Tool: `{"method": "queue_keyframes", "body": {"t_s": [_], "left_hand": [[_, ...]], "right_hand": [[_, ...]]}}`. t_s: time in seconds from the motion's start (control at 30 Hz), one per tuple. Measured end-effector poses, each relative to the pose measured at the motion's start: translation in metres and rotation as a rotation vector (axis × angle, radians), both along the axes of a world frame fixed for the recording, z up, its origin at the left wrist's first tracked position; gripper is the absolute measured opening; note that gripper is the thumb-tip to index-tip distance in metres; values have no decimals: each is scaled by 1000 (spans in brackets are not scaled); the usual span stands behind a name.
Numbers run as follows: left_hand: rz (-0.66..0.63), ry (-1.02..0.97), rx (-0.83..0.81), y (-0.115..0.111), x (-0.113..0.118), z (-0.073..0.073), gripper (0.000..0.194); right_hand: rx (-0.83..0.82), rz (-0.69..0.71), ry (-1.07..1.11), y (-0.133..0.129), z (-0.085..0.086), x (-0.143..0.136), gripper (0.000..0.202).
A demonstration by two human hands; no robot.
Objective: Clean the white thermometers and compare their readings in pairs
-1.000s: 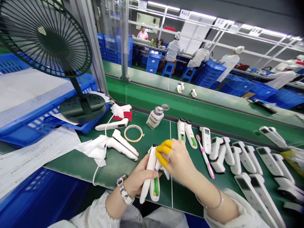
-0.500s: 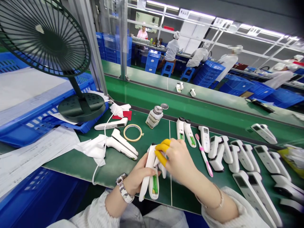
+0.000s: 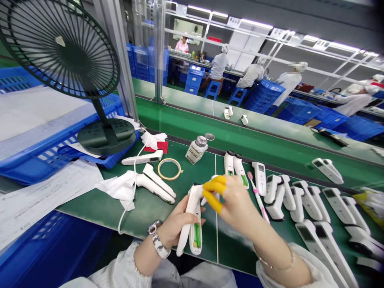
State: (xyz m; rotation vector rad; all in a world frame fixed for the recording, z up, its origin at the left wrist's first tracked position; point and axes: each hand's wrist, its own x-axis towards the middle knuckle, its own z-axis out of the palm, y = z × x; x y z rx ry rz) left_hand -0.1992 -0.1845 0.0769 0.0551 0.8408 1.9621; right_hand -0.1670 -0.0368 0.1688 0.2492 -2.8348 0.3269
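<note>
My left hand (image 3: 180, 220) is closed around a white infrared thermometer (image 3: 196, 236), whose handle shows a green inside. A second white handle lies along it in the same grip. My right hand (image 3: 232, 200), with yellow finger cots (image 3: 214, 187) on its fingers, is at the thermometer's head end, fingers bent into a pinch. Something white shows at those fingertips; its kind is blurred and partly hidden. Past the right hand lie two thermometers with green insides (image 3: 242, 172) and a pink-and-white toothbrush (image 3: 257, 196).
Several white thermometers (image 3: 303, 200) lie at the right. A metal-topped bottle (image 3: 196, 150), tape roll (image 3: 158, 170), white cloth (image 3: 118, 186) and white cable (image 3: 135, 176) are on the green bench. A fan (image 3: 105, 136) stands left by blue crates. Across the line, several people sit working.
My right hand has shifted slightly right and down, away from the thermometer's head. The white piece by its fingertips has changed position. My left hand keeps its grip; the view has shifted slightly.
</note>
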Motion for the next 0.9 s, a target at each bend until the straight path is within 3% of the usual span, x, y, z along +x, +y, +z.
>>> {"method": "queue_keyframes", "body": {"t_s": [0.07, 0.23, 0.37, 0.47, 0.6, 0.73, 0.83, 0.9], "left_hand": [[7, 5, 19, 0, 0, 0, 51], [12, 10, 23, 0, 1, 1, 50], [17, 20, 23, 0, 0, 1, 47], [19, 19, 18, 1, 0, 0, 51], [28, 20, 6, 1, 0, -2, 43], [23, 18, 0, 1, 1, 0, 44], [42, 15, -1, 1, 1, 1, 38], [43, 6, -5, 1, 1, 1, 38]], "right_hand": [[-4, 118, -103, -5, -3, 0, 13], [73, -46, -63, -11, -13, -3, 15], [72, 87, -133, -13, -13, -1, 14], [118, -65, -81, -14, -11, -2, 17], [86, 134, -155, -14, -11, -8, 17], [80, 36, -101, -12, -12, -12, 17], [65, 171, -170, -11, -11, -12, 16], [74, 158, -182, -12, -11, -12, 16]]}}
